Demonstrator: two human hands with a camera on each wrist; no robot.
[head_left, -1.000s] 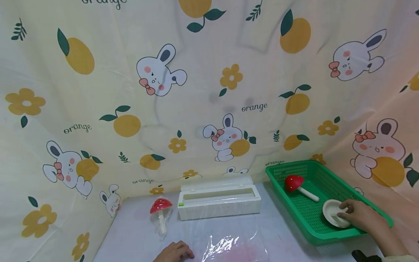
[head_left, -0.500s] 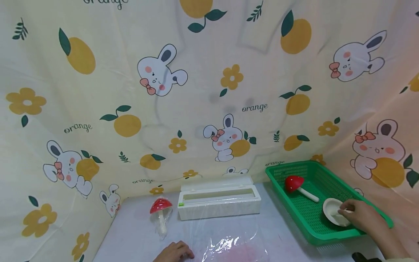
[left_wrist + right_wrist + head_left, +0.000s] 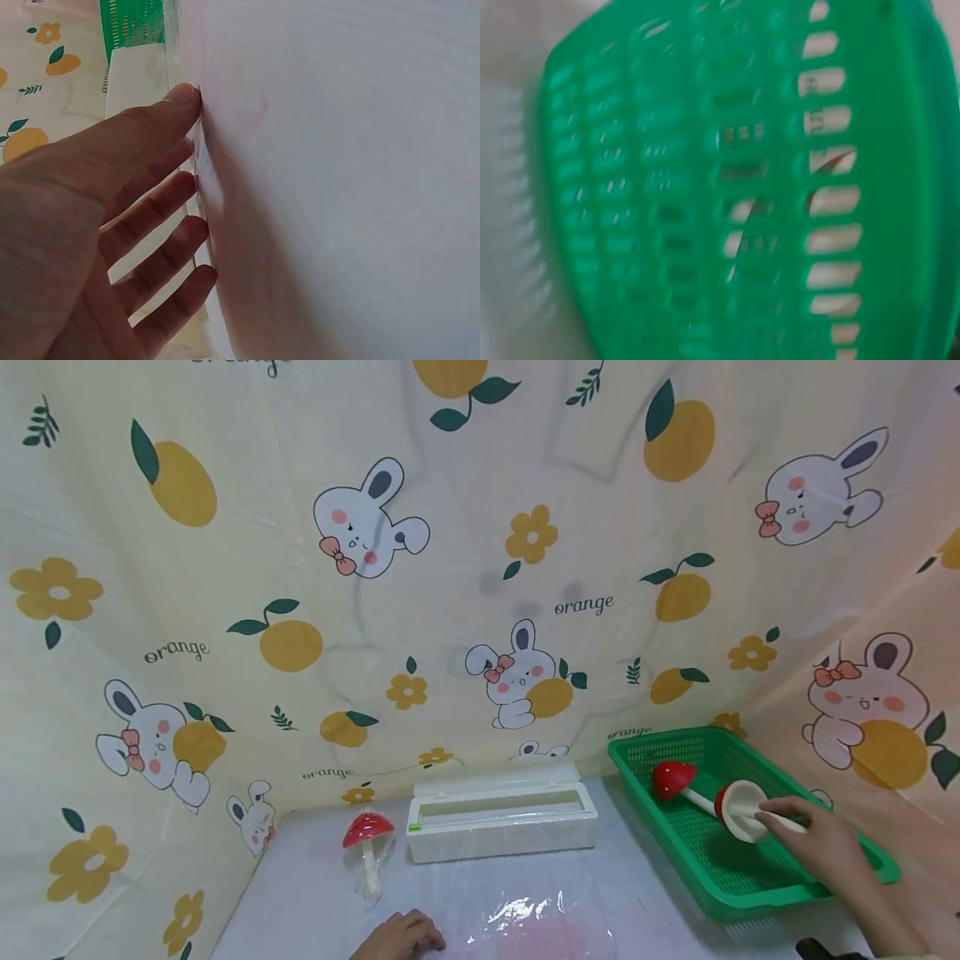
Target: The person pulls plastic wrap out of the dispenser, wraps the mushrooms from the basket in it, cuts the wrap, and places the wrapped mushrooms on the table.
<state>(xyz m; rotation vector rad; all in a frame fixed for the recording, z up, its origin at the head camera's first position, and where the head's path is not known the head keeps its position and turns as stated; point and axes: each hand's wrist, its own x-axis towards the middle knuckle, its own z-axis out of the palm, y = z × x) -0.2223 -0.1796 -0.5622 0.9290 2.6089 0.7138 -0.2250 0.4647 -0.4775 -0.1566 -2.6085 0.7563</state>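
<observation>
My right hand (image 3: 821, 839) pinches the white stem of a toy mushroom (image 3: 742, 812) over the green basket (image 3: 712, 897). That mushroom is tilted, its pale underside facing me and its red cap edge turned left. A second red-capped toy mushroom (image 3: 673, 780) lies in the basket. In the right wrist view only the basket's slotted wall (image 3: 900, 150) shows, blurred, and the hand is out of sight. My left hand (image 3: 401, 935) rests at the near side of the table, beside a clear plastic sheet (image 3: 525, 917). Its fingers (image 3: 161, 255) are spread, fingertips touching the surface.
A long white box (image 3: 502, 846) with its lid raised stands at the back of the table, the plastic sheet running from it towards me. Left of it lies a toy mushroom wrapped in clear film (image 3: 367, 831). A printed curtain (image 3: 450, 568) hangs behind.
My right hand has lifted the toy mushroom from the basket's bottom and tipped it, so the red edge of its cap now shows. The left hand has stayed put.
</observation>
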